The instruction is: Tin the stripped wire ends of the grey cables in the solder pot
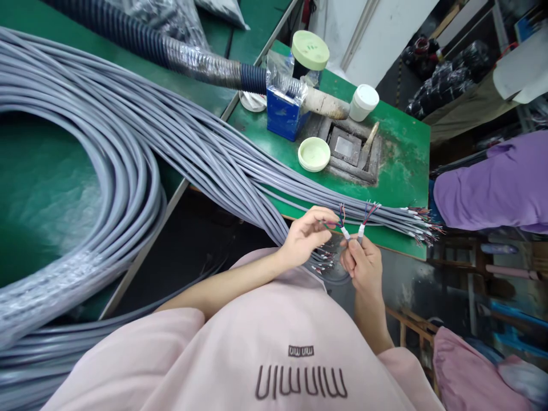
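Observation:
My right hand [363,261] grips two grey cables side by side, just below their white-wrapped ends. From each end fan thin coloured wires; the right-hand cable's wires [370,213] stand free. My left hand [305,235] has thumb and fingers closed around some of the thin wires [338,221] of the left-hand cable, while others stick up beside the fingertips. Behind both hands a thick bundle of grey cables [240,154] runs across the bench to stripped wire ends [422,225] at the right. More stripped cable ends [322,261] hang below my left hand.
On the green bench [400,148] are a solder pot [346,147], a pale green dish [314,154], a white tub [363,103], a blue box [285,114] and an extraction hose [197,60]. Coiled cables [141,171] fill the left. A person in a purple top [492,182] is at right.

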